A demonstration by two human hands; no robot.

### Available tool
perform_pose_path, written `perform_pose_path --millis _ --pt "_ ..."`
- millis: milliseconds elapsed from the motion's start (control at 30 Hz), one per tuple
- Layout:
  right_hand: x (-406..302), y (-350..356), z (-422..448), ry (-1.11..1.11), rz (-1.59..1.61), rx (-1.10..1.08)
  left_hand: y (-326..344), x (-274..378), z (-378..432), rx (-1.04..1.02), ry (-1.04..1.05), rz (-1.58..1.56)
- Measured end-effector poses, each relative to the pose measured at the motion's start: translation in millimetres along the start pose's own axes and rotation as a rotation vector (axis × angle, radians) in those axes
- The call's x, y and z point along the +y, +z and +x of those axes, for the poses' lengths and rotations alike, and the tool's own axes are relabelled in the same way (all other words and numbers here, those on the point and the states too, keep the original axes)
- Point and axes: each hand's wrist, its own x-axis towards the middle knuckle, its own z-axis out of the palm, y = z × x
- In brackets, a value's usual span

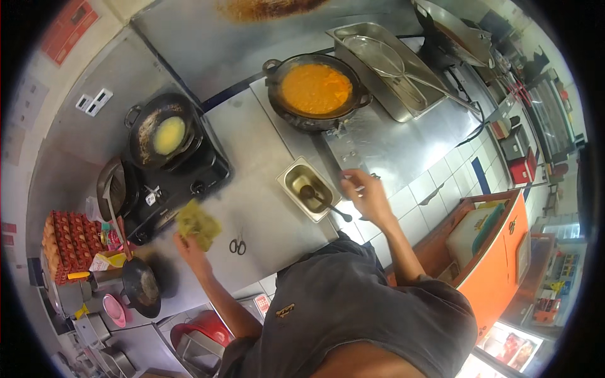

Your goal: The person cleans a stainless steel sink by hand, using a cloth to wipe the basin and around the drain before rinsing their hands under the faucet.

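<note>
My left hand [193, 255] grips a bunched yellow-green cloth [198, 224] above the steel counter, in front of the black gas stove. A pair of scissors [237, 246] with black handles lies on the counter to the right of that hand. My right hand [366, 193], fingers bent, is over the front edge of the steel cooking range [373, 146]; whether it touches a knob there is unclear. Beside it sits a small steel pan [287, 178] of oil-like liquid, with a ladle [326, 203] resting in it.
A wok [137, 137] with yellow food sits on the black gas stove [212, 170]. Orange sauce fills another wok [276, 101]. A steel tray [416, 111] holds strainers. Stacked egg trays [71, 245], a small black wok [142, 288] and a pink bowl [114, 310] stand left. An orange cabinet [496, 269] is right.
</note>
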Motion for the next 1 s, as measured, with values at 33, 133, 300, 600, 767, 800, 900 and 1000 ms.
perform_pose_path --millis 33,133,300,600,767,800,900,1000 --pt "-10 5 12 -0.031 0.155 -0.081 34 25 -8 -0.081 -0.038 -0.017" --pt "0 15 39 0.031 0.574 -0.161 147 67 -28 -0.361 0.061 0.095" --pt "37 -42 74 0.148 0.695 -0.268 305 114 -34 -0.974 0.265 0.182" --pt "177 -112 143 0.365 0.561 0.346 550 124 -20 -0.958 0.689 0.503" --pt "159 -125 201 0.528 0.919 -0.117 593 99 3 -0.960 0.669 0.809" --pt "163 -122 214 0.545 0.917 -0.160 596 100 4 -0.943 0.606 0.770" --pt "167 -112 235 0.457 0.895 -0.271 583 96 10 -0.858 0.571 0.672" --pt "174 -111 249 0.514 0.783 -0.272 542 97 -4 -0.757 0.661 0.469"
